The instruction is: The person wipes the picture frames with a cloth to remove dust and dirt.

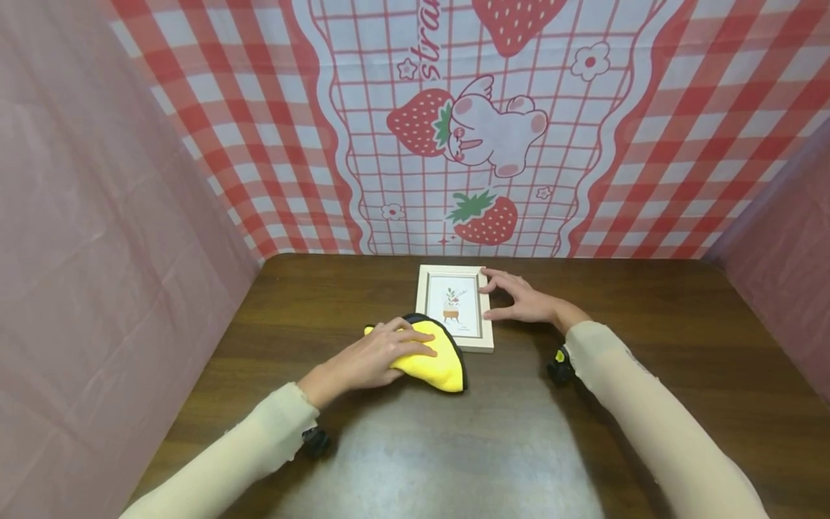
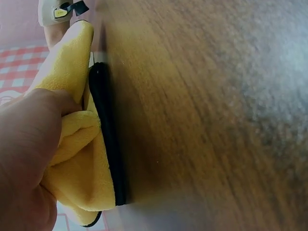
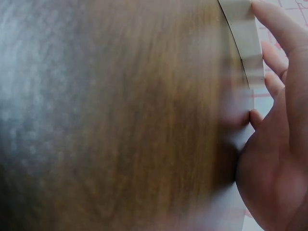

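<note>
A yellow cloth (image 1: 436, 360) with black edging lies folded on the table, over the lower left corner of a cream picture frame (image 1: 486, 335). My left hand (image 1: 382, 352) grips this cloth from above; in the left wrist view the thumb sinks into the bunched yellow cloth (image 2: 79, 178). The frame lies flat, showing a picture of a potted plant (image 1: 450, 304). Against its right edge rest the spread fingertips of my right hand (image 1: 519, 299). In the right wrist view, fingertips touch the side of the frame (image 3: 248, 43), without wrapping round it.
The brown wooden table (image 1: 415, 447) reaches back to a red checked strawberry curtain (image 1: 298, 180). Pink cloth walls (image 1: 117, 238) stand on both sides. Dark wrist cameras (image 1: 315, 441) hang below each cuff.
</note>
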Tool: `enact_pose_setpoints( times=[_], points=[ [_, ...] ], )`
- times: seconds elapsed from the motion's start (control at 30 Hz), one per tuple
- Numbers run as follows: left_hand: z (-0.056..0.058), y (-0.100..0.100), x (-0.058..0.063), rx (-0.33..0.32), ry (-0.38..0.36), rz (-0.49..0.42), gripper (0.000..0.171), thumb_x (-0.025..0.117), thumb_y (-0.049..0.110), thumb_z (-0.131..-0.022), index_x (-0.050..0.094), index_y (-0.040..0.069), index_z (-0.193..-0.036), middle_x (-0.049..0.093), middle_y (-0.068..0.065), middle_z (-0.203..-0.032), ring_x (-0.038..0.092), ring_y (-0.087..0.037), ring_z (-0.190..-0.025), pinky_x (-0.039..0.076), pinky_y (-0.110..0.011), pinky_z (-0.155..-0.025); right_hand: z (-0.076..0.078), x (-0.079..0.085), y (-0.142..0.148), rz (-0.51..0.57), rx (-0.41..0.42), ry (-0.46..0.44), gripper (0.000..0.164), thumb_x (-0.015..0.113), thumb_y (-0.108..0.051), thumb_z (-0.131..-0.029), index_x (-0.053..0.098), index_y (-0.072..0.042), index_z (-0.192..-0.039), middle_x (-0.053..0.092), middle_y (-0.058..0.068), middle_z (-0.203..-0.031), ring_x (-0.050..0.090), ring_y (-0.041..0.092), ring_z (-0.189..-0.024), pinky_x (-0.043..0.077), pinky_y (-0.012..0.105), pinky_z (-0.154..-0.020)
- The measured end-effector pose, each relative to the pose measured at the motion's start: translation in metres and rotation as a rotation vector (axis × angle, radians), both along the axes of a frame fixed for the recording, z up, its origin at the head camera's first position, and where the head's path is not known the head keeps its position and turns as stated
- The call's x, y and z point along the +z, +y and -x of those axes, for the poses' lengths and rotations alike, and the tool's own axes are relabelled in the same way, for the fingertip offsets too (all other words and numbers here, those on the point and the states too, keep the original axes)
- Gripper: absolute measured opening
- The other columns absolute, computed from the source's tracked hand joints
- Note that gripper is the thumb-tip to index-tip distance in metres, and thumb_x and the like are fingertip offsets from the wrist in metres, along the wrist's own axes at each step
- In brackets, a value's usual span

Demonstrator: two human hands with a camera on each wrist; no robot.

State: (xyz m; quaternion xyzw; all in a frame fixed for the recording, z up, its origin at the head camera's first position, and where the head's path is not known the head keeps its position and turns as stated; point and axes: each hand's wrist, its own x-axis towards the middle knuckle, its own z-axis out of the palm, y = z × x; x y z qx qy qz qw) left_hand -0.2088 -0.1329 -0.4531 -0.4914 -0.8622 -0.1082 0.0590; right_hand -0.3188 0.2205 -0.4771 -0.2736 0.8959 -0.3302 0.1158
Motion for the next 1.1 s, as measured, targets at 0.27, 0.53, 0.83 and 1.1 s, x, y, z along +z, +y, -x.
enact_pose_setpoints(
  times=[0.27, 0.53, 0.83, 1.1],
  points=[
    [0.000, 0.001, -0.001, 0.010, -0.024, 0.011, 0.053, 0.072, 0.010, -0.089, 0.063, 0.033, -0.136, 0.061, 0.008, -0.146, 0.052, -0.019, -0.125, 0.050, -0.037, -0.084, 0.000, 0.000, 0.002, 0.000, 0.012, -0.021, 0.044, 0.078, -0.034, -0.087, 0.059, -0.022, -0.125, 0.019, 0.008, -0.171, 0.010, 0.038, -0.159, -0.004, 0.071, -0.122],
    [-0.001, 0.000, -0.001, 0.012, -0.035, 0.008, 0.054, 0.073, 0.010, -0.089, 0.063, 0.033, -0.136, 0.060, 0.009, -0.147, 0.052, -0.019, -0.125, 0.052, -0.041, -0.086, -0.001, 0.001, 0.002, 0.007, 0.016, -0.030, 0.045, 0.077, -0.031, -0.088, 0.059, -0.020, -0.127, 0.018, 0.009, -0.171, 0.009, 0.039, -0.159, -0.006, 0.072, -0.121],
    [0.000, 0.001, -0.002, 0.012, -0.047, 0.000, 0.054, 0.073, 0.009, -0.089, 0.063, 0.034, -0.136, 0.060, 0.009, -0.147, 0.051, -0.018, -0.125, 0.052, -0.041, -0.086, 0.000, 0.000, 0.003, 0.012, 0.028, -0.019, 0.046, 0.077, -0.031, -0.088, 0.058, -0.019, -0.128, 0.018, 0.010, -0.171, 0.010, 0.040, -0.158, -0.006, 0.073, -0.120],
    [0.001, 0.012, -0.003, -0.012, -0.051, 0.017, 0.057, 0.072, 0.009, -0.089, 0.061, 0.034, -0.139, 0.058, 0.009, -0.149, 0.050, -0.016, -0.124, 0.050, -0.038, -0.086, 0.000, 0.001, 0.004, 0.005, 0.037, -0.010, 0.047, 0.076, -0.032, -0.088, 0.057, -0.019, -0.129, 0.017, 0.011, -0.171, 0.010, 0.040, -0.158, -0.002, 0.071, -0.121]
  ],
)
